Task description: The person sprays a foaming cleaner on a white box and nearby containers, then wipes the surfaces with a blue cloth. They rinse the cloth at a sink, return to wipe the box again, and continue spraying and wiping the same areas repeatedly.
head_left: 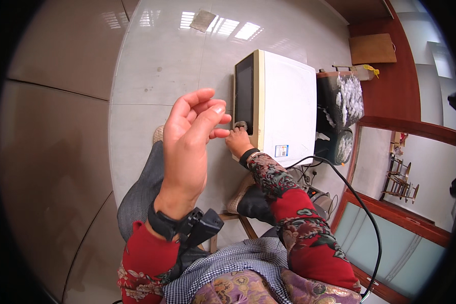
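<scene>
My left hand [192, 140] is raised near the camera, its fingers loosely curled and apart, with nothing seen in it. A black strap with a small black device [203, 224] sits on that wrist. My right hand [239, 141] is lower and farther off, at the lower front corner of a white box-shaped appliance [288, 102] with a cream frame and a dark front panel [244, 89]. A small greyish-brown item [241, 124] shows at its fingertips, against the dark panel; whether it is gripped is not fully clear. A printed label [281, 151] is on the appliance's side.
Dark bins with white patches [342, 100] stand behind the appliance. A black cable [359, 201] arches at the right. Beneath me are the legs of a wooden stool [247, 227]. Brown panels [57, 140] line the left side, and a flat square piece [203, 21] lies on the tiled floor.
</scene>
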